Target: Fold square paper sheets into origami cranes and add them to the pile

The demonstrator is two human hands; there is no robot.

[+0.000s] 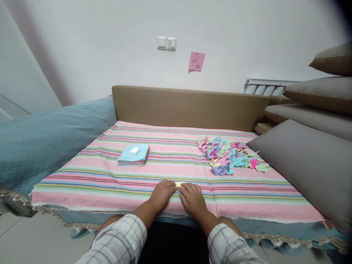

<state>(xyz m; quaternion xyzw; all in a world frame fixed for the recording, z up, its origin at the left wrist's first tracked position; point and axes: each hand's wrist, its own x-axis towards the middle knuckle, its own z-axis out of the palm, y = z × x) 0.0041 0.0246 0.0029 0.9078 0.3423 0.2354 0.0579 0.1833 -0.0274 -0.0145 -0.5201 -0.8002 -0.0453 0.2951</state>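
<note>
On the striped cloth [110,183], folded paper cranes [231,156] are heaped far right; a stack of unfolded sheets [134,156] is set far left. A yellow paper [179,184] is pinched at the near edge by the left hand [162,193] and right hand [194,198].

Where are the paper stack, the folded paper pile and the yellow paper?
paper stack [140,154]: head view, light blue top sheet.
folded paper pile [229,157]: head view, middle of the pile.
yellow paper [179,184]: head view, its uncovered middle part.
</note>
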